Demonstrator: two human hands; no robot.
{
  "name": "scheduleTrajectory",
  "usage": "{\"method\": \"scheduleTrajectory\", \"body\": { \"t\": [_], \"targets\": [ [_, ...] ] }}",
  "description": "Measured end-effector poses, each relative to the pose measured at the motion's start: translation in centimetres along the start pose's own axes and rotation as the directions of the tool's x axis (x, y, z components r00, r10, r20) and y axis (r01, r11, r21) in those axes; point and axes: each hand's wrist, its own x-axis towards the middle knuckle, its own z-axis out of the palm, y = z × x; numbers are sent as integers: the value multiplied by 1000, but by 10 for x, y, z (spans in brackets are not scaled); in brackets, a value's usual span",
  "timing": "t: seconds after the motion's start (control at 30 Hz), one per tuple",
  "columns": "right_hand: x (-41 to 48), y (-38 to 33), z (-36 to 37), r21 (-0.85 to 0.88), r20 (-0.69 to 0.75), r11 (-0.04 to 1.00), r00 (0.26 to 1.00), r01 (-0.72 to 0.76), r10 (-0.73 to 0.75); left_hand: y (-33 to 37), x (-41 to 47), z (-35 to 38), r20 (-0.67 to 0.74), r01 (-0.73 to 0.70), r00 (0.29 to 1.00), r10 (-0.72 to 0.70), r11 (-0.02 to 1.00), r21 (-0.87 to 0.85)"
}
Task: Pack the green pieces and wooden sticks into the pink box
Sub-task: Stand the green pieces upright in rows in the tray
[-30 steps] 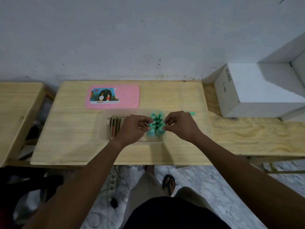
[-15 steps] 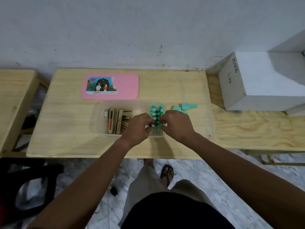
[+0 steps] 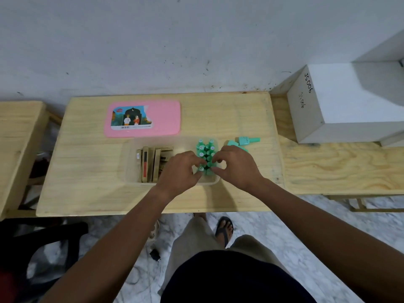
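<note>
A clear plastic box [image 3: 129, 162] stands on the wooden table [image 3: 91, 167]. Wooden sticks [image 3: 150, 164] stand on edge in its left half. Several green pieces [image 3: 206, 150] stand upright in two rows in its right half. My left hand [image 3: 182, 170] and my right hand [image 3: 236, 167] meet over the near end of those rows, fingertips pinching the nearest green pieces. Two more green pieces [image 3: 246, 141] lie on the table just right of the box. The pink lid [image 3: 143, 118] with a picture label lies flat behind the box.
A white box [image 3: 341, 106] marked with handwriting sits on a lower wooden bench [image 3: 338, 169] at the right. Another wooden table [image 3: 15, 145] stands at the left. A dark chair [image 3: 43, 243] is at the lower left, by my legs and sandalled foot.
Both hands have stayed at the near end of the green rows, fingers shifting slightly. The camera has tilted, so the table sits lower in view; loose green pieces at right are now visible.
</note>
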Motion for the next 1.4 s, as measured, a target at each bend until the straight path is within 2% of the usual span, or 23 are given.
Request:
{"method": "scheduleTrajectory", "body": {
  "t": [0.17,0.33,0.43,0.53,0.73,0.87,0.97,1.07,1.13,1.2,1.27,1.33,1.4],
  "targets": [
    [5,33,-14,117,-110,970,968,-215,227,12,18,-6,3,-30,1000,30,999,32],
    [16,66,-24,119,-116,898,892,-423,436,39,64,4,25,-88,996,88,996,6],
    [22,84,-25,88,-90,858,854,-505,512,55,96,20,90,-138,987,136,990,19],
    [27,101,-22,57,-80,834,831,-548,551,68,123,36,242,-164,960,144,985,61],
    [35,125,-15,61,5,821,823,-567,568,75,155,63,424,-353,879,219,896,270],
    [35,129,-11,-5,-15,841,841,-541,541,80,164,66,485,-483,830,273,787,384],
    [32,128,-8,-41,-43,840,841,-541,539,76,166,69,505,-507,815,285,772,383],
    [27,125,-9,57,-50,806,804,-589,592,69,168,69,452,-413,850,270,874,255],
    [24,123,-14,164,-56,766,770,-621,636,65,166,62,366,-314,892,265,946,80],
    [19,120,-21,294,-88,723,735,-625,672,65,161,51,255,-221,938,237,971,-87],
    [15,115,-30,411,-125,678,699,-610,704,63,157,39,185,-82,974,134,961,-263],
    [11,107,-40,495,-136,641,676,-586,724,60,152,24,176,72,984,0,912,-403],
    [8,96,-50,572,-122,617,688,-540,716,57,145,7,237,215,967,-89,784,-582]
  ]
}}
